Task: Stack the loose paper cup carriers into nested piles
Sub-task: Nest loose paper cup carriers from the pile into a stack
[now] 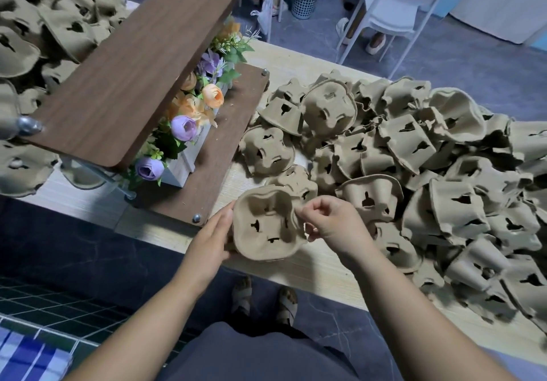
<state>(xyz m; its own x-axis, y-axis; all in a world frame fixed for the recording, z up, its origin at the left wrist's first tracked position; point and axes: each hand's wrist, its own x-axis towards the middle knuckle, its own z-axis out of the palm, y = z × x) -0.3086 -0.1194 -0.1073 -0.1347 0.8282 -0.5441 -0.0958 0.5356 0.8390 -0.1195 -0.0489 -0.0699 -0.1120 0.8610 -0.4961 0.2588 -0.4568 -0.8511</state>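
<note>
Carrier [266, 228]: left hand [211, 234] holds, right hand [331, 221] pinches.

One held carrier [266, 226], dozens of loose carriers [408, 144], one shelf [133, 64], one flower box [178, 170]

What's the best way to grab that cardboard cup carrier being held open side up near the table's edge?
Grip it by its thin flared rim, coming in from both sides. The carrier faces hollow-up, so its lip is exposed all round. Here the left hand holds the left edge and the right hand pinches the right lip.
</note>
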